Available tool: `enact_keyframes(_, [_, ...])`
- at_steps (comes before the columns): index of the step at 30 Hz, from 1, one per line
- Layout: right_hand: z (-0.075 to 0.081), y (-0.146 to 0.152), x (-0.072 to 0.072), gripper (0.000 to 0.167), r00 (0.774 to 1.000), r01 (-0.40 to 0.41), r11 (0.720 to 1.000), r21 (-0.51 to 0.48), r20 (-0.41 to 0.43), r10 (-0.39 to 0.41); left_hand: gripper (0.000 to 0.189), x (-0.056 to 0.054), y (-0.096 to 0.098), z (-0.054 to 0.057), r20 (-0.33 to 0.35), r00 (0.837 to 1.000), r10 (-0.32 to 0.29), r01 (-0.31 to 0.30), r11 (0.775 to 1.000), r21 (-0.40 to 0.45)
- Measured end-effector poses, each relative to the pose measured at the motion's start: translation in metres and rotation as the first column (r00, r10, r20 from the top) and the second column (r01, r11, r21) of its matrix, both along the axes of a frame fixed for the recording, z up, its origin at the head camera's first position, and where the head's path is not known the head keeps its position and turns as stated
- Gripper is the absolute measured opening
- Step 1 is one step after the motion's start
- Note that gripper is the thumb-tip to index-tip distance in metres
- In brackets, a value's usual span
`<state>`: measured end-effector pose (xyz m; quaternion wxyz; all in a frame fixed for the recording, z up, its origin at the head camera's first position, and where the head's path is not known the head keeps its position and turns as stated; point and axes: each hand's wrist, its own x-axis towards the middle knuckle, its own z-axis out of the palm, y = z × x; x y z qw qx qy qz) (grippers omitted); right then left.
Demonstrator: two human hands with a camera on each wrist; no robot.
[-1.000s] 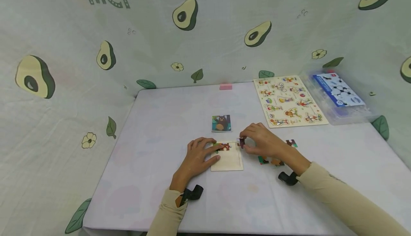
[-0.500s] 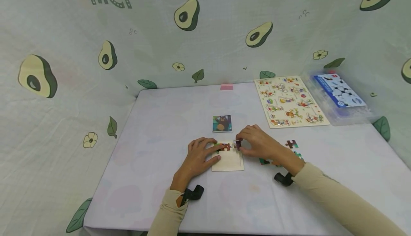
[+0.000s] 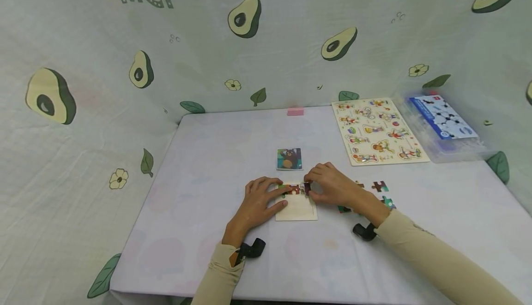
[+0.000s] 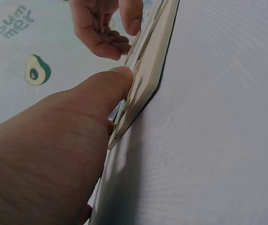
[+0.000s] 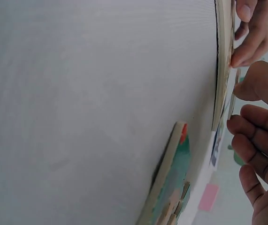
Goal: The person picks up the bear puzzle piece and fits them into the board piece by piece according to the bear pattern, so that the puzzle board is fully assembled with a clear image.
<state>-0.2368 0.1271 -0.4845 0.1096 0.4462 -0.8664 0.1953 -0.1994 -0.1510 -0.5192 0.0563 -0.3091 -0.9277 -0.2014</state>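
A small pale wooden puzzle board (image 3: 297, 211) lies on the table, with joined brown and green pieces (image 3: 294, 189) along its far edge. My left hand (image 3: 258, 202) rests over the board's left side, its fingers spread and touching the pieces. Between thumb and fingers, my right hand (image 3: 334, 187) pinches a dark puzzle piece (image 3: 307, 188) at the far right corner, beside the laid pieces. In the right wrist view the piece (image 5: 233, 96) shows edge-on, held close over the board (image 5: 222, 70). The palm and forearm partly cover loose pieces to the right.
Loose puzzle pieces (image 3: 380, 186) lie right of the board. Behind it sits a square bear picture (image 3: 289, 159). Farther back are a pink block (image 3: 295, 111), a large peg puzzle (image 3: 376, 132) and a clear plastic box (image 3: 461, 150) with a blue booklet (image 3: 444, 116) on top.
My right hand has moved left with the dark piece, from beside the board to its far right corner. More loose pieces show behind the wrist. My left hand stays in place.
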Motion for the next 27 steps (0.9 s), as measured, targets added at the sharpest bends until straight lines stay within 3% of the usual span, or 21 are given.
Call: enact_keyframes(27, [-0.0046, -0.0045, -0.0009, 0.017, 0.999, -0.019, 0.998, 0.056, -0.029, 0.021, 0.044, -0.0021, -0.0008, -0.0024, 0.013, 1.000, -0.005, 0.005, 1.000, -0.009])
